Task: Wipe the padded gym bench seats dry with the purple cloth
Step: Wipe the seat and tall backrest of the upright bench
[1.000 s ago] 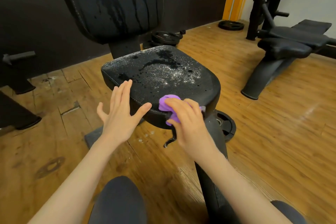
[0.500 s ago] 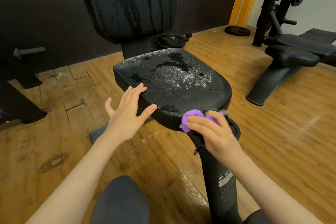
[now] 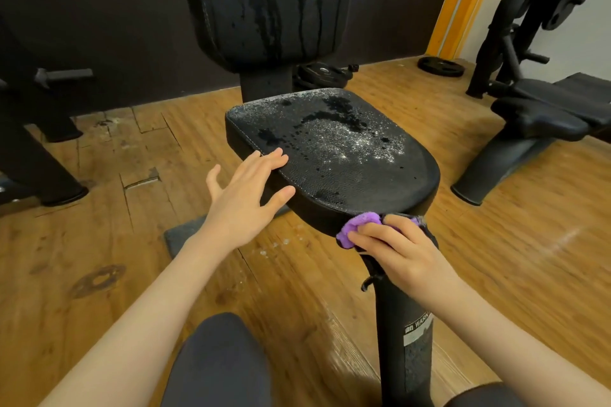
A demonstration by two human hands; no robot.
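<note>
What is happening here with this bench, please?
A person is wiping a wet gym seat pad. The right hand grips a purple cloth against the pad's near front edge, while the left hand rests open on its left edge. Water drops cover the top of the pad, and streaks run down the back pad, so most of the drying is not yet done.

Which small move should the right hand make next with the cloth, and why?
Probably lift the cloth from the seat's front edge onto its top and sweep away from the body: droplets cover the top, and the right hand holds the cloth low against the rim.
</note>
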